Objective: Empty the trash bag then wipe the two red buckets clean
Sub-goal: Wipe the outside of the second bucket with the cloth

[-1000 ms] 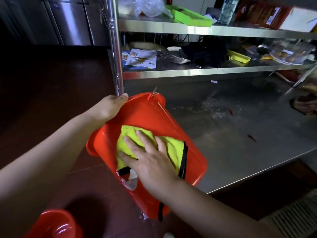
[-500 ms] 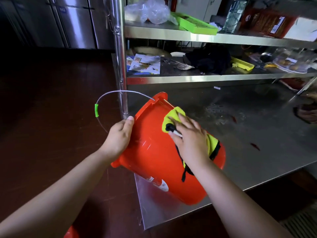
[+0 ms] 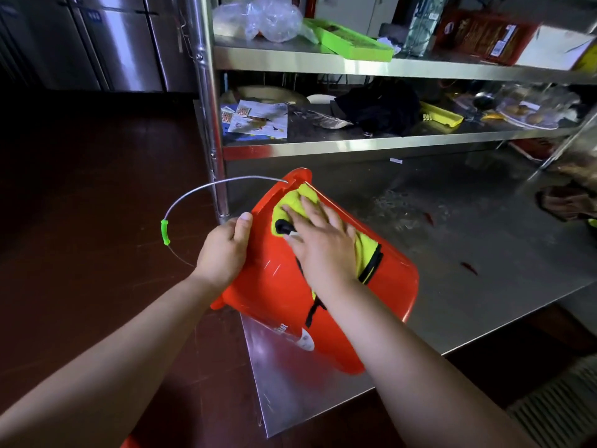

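Wiping is under way: the bench (image 3: 484, 253) carries the red bucket (image 3: 274, 286) tipped on its side at the front left corner. The left hand (image 3: 223, 250) grips its rim; the right hand (image 3: 323, 244), fingers flat, presses the yellow cloth (image 3: 290, 202) against its outer wall. Next, probably turn the bucket to an unwiped part. Its inside is hidden; a red sliver at the bottom edge may be the second bucket.

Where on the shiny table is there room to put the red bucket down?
The steel table is bare to the right of the red bucket, apart from small red scraps, out to its front edge. The far right corner holds a brown pile. The lower shelf behind is crowded with papers and a black cloth.
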